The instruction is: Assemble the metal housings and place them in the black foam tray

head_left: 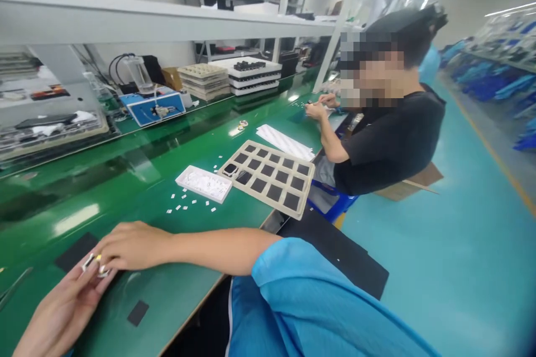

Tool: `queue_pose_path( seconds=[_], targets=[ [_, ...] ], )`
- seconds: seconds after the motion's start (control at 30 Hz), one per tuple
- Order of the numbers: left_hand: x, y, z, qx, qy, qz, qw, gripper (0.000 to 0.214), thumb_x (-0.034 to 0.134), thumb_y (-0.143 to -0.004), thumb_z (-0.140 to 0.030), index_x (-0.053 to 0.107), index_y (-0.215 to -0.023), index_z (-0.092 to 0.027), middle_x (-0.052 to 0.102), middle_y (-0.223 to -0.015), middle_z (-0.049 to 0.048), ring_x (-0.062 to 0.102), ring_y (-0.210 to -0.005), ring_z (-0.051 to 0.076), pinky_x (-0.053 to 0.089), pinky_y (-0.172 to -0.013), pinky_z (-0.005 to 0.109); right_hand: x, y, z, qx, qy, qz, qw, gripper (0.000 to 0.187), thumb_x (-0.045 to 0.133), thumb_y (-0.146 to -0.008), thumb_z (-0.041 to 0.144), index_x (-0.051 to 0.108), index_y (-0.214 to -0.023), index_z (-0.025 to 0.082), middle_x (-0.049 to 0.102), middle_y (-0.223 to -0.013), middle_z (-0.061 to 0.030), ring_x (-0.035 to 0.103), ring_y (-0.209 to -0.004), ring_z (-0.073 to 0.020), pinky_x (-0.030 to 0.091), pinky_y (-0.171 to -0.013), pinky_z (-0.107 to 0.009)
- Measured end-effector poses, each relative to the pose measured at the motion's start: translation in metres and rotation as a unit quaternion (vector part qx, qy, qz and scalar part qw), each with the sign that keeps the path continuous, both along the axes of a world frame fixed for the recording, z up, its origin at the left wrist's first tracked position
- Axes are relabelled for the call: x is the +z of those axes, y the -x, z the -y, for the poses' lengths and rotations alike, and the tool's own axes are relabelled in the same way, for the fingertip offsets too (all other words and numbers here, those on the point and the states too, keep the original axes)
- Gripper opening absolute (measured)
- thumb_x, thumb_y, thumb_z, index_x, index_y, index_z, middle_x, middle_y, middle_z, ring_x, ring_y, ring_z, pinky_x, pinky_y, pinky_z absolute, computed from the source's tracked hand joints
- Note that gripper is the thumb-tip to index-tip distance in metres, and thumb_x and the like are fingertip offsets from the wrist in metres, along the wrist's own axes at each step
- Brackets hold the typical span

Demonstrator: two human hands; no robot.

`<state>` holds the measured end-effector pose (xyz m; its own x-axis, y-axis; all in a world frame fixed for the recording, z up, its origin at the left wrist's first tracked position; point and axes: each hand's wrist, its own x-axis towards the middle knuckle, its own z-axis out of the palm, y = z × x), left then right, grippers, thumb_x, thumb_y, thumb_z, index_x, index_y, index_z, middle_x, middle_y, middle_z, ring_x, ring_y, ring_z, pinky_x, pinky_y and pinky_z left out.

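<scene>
At the lower left, my left hand (67,307) cradles a small white-edged smartwatch (89,261) with a dark middle, mostly covered by fingers. My right hand (134,246) reaches across from the right, its fingertips pinched on the same watch near a small yellow spot. Under the hands lies a black sheet (77,252) on the green table (167,268). A smaller black rectangle (138,313) rests nearer the table edge. Beyond my right forearm stands a white box (204,183) of small white pieces, with several white tabs (184,207) scattered beside it.
A beige compartment tray (268,178) with black pads holds another watch (230,169). Behind it lie white strips (285,141). A co-worker in black (385,139) sits at the right, both hands on something small. A blue device (153,107) and stacked trays (203,81) line the back. Tweezers (15,287) lie far left.
</scene>
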<state>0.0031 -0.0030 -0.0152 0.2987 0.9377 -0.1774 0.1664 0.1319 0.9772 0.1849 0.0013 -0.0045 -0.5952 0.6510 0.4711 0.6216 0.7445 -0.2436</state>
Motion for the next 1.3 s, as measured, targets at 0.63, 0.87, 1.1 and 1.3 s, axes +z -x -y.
queue_pose_path(
  seconds=[0.63,0.87,1.1,1.3],
  targets=[
    [-0.009,-0.014,0.016,0.013,0.021,0.203,0.979,0.054,0.092,-0.052,-0.036,0.070,-0.096,-0.014,0.074,-0.096,0.0108,0.070,-0.084,0.019,0.059,-0.078,0.033,-0.036,-0.002,-0.011,0.116,0.460,-0.341,0.811,0.059,0.079,-0.066,0.027,0.060,-0.120,0.017,0.068,-0.122,-0.0095,0.065,-0.113,-0.0243,0.050,-0.103,-0.042],
    [0.002,-0.028,0.032,0.127,0.009,0.207,0.970,0.048,0.089,-0.059,-0.031,0.069,-0.098,-0.011,0.073,-0.095,0.0114,0.069,-0.080,0.018,0.056,-0.086,0.042,-0.027,-0.009,-0.004,0.046,0.405,-0.322,0.855,0.065,0.082,-0.063,0.040,0.063,-0.121,0.016,0.070,-0.116,-0.0138,0.067,-0.108,-0.0288,0.050,-0.103,-0.050],
    [0.077,0.053,0.144,0.105,-0.034,0.328,0.938,0.051,0.074,-0.079,-0.029,0.061,-0.128,-0.020,0.068,-0.120,0.0142,0.068,-0.107,0.028,0.052,-0.096,0.042,-0.042,-0.020,-0.025,-0.081,0.339,-0.355,0.867,0.064,0.072,-0.064,0.063,0.067,-0.108,0.018,0.072,-0.112,-0.0159,0.066,-0.110,-0.0316,0.047,-0.104,-0.053],
    [0.141,0.169,0.233,0.346,-0.345,-0.108,0.866,0.065,0.082,-0.069,-0.027,0.060,-0.130,-0.028,0.067,-0.110,0.0058,0.064,-0.102,0.022,0.057,-0.086,0.035,-0.046,-0.023,-0.026,-0.152,0.295,-0.280,0.901,0.057,0.065,-0.065,0.065,0.071,-0.098,0.020,0.075,-0.100,-0.0129,0.070,-0.099,-0.0313,0.054,-0.092,-0.046]
  ],
)
